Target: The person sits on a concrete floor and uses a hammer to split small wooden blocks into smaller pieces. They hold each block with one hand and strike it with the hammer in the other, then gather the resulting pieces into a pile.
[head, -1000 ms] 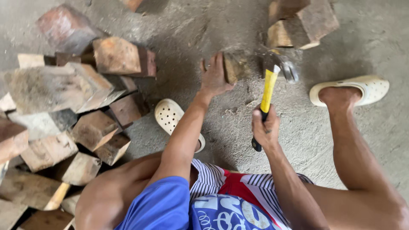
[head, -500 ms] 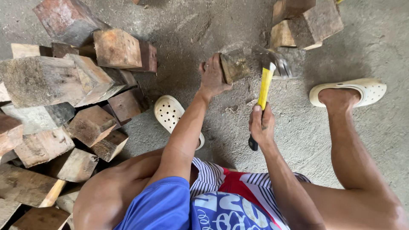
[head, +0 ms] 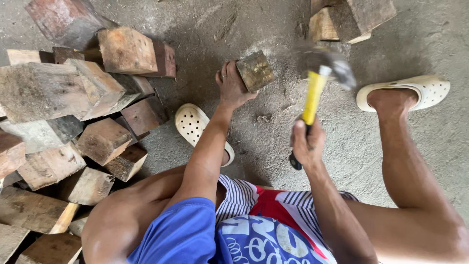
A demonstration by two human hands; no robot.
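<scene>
The left hand [head: 230,87] curls its fingers around the near-left side of a small wooden block [head: 255,71], steadying it on the concrete floor [head: 273,127]. The right hand [head: 308,143] is closed in a full fist around the lower shaft of a yellow-handled hammer [head: 315,90]; its metal head is blurred, raised just right of the block and apart from it. The block stands in the middle of the floor, toward the far edge of the view. A cream perforated clog [head: 195,124] lies under the left forearm, and another clog [head: 415,90] is on the right foot. A heap of cut wood blocks [head: 78,112] fills the left edge, and a few more wood pieces [head: 349,17] sit at the far right.
</scene>
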